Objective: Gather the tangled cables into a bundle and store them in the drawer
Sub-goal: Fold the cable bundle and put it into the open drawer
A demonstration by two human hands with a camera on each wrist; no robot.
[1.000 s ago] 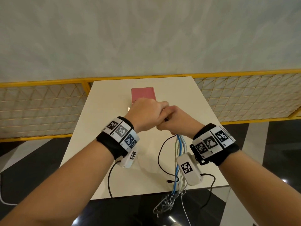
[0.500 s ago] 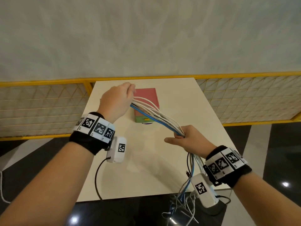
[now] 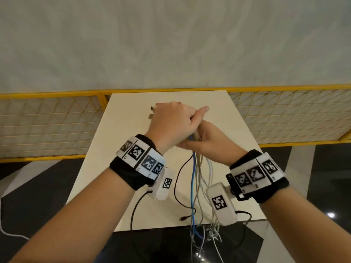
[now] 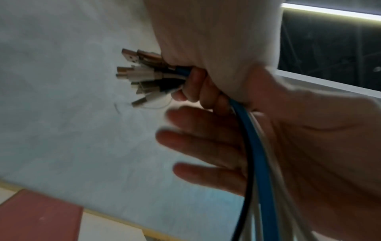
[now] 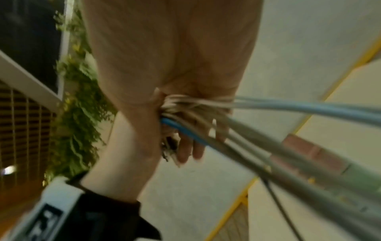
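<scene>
A cream bench stands before me. Yellow-framed mesh fencing runs along its far edge, under a pale wall. The floor is dark and glossy. Blurred green foliage shows nearby.

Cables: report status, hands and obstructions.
Left hand grips cables near the plugs. Right hand open, cables across its palm. Loose ends trail off the table edge. Drawer box beyond the hands; open or shut, cannot tell.

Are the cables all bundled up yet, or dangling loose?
Mostly dangling. The left hand grips the cables together near their plugs, but below it they hang as long loose strands past the table edge.
</scene>
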